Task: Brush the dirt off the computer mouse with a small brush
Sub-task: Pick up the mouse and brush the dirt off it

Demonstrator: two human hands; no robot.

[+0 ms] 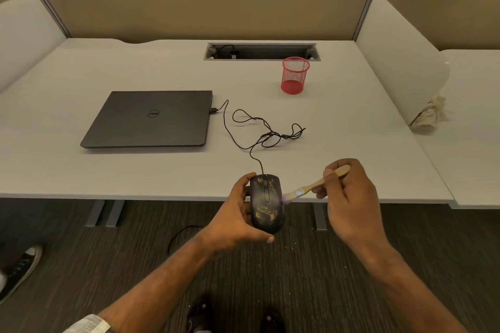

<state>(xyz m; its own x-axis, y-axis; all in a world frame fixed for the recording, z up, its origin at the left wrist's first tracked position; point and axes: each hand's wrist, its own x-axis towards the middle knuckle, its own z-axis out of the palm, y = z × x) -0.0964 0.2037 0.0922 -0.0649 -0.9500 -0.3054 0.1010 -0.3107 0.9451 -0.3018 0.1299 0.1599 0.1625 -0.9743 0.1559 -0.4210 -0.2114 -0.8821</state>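
Observation:
A black wired computer mouse (266,203) with yellowish dirt smeared on its top is held just past the desk's front edge, over the floor. My left hand (238,220) cradles it from the left and underneath. My right hand (349,197) grips the wooden handle of a small brush (315,185). The brush's pale bristles touch the right side of the mouse. The mouse cable (259,130) runs in loose loops across the desk to a closed dark laptop (151,119).
A red mesh pen cup (295,76) stands at the back right of the grey desk (108,176), in front of a cable slot (261,51). Crumpled paper (430,113) lies by the right divider. Someone's shoe (21,267) shows on the carpet at left.

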